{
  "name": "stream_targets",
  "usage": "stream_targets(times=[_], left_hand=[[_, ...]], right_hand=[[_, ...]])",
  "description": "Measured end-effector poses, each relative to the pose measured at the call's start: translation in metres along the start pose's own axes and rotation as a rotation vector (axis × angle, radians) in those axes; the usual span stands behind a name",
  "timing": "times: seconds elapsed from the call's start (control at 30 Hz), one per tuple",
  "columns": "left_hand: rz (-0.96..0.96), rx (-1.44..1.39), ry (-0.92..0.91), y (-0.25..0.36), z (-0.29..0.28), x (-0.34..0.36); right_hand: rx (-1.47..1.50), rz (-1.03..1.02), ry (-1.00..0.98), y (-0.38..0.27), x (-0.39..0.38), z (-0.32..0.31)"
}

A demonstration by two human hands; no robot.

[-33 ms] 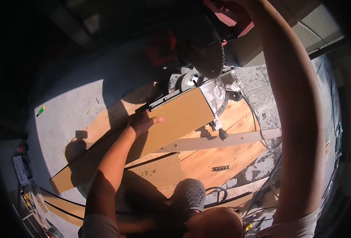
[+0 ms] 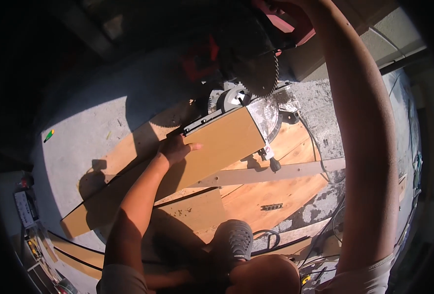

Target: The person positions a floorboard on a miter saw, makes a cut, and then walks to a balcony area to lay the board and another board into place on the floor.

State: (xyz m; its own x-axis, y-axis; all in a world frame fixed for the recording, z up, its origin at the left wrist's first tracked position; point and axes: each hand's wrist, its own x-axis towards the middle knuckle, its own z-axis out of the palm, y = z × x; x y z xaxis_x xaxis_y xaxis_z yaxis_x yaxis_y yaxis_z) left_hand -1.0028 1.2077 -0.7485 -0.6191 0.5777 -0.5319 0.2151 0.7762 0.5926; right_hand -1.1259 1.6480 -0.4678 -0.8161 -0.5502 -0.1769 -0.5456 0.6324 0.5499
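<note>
A long tan board (image 2: 224, 139) lies slanted across a miter saw, its far right end beside the round saw table (image 2: 265, 115). My left hand (image 2: 174, 148) grips the board's far edge near the metal fence (image 2: 204, 122), thumb flat on the board's face and fingers over the edge, partly hidden. At the top edge, my right hand (image 2: 300, 3) is closed around the red saw handle (image 2: 302, 28); most of it is cut off or in shadow. The toothed saw blade (image 2: 262, 76) is raised above the table, apart from the board.
Wooden planks (image 2: 295, 193) lie under the saw, with a perforated metal piece (image 2: 272, 207) on them. My shoe (image 2: 236, 240) is close to the near board. Cables (image 2: 335, 225) run along the right. A green-and-yellow tool (image 2: 49, 135) lies on the floor, left; a box (image 2: 26, 208) stands below it.
</note>
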Motion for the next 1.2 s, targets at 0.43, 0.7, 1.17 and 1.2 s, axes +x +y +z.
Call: stream_targets(times=[0.43, 0.7, 1.17, 1.2], left_hand=[[-0.240, 0.186, -0.083, -0.003, -0.017, -0.019], [-0.222, 0.213, -0.059, -0.007, -0.011, -0.013], [-0.157, 0.229, 0.027, -0.021, 0.002, -0.005], [-0.160, 0.225, 0.044, -0.018, 0.000, -0.009]], right_hand=[[1.667, 1.054, 0.772, -0.281, -0.156, -0.033], [1.651, 1.131, 0.872, -0.312, -0.165, -0.023], [1.455, 1.105, 0.948, -0.332, -0.177, -0.003], [1.455, 1.095, 0.938, -0.331, -0.177, -0.004]])
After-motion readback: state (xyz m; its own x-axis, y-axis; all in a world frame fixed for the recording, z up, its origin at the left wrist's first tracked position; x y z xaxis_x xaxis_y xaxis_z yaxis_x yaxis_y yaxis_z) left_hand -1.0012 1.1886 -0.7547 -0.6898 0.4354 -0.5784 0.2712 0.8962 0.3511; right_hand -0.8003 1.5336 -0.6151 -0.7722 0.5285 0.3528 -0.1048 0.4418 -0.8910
